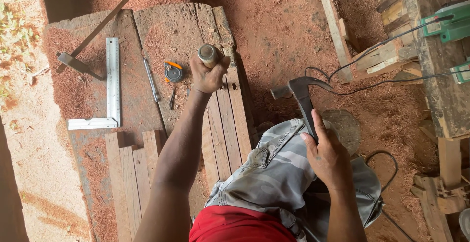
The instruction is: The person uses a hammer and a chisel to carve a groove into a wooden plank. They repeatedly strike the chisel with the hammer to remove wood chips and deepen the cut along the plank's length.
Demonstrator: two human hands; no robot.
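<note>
No packages, labels, signs or screens are showing anywhere around the boards, tools and sawdust

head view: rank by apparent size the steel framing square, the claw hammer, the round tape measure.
1. steel framing square, the longest thing on the boards.
2. claw hammer in the right hand; it is nearer the camera and its handle is partly covered, so its place against the square is unsure.
3. round tape measure, clearly smallest.

Reddish-brown sawdust (pixel 274 21) covers the ground. The square (pixel 112 83) gleams silver, and the tape measure (pixel 173 71) is dark with an orange tab. Grey camouflage shorts (pixel 274 168), a red shirt (pixel 235 225), a black hammer (pixel 303 97), green tools (pixel 448 24).
</note>
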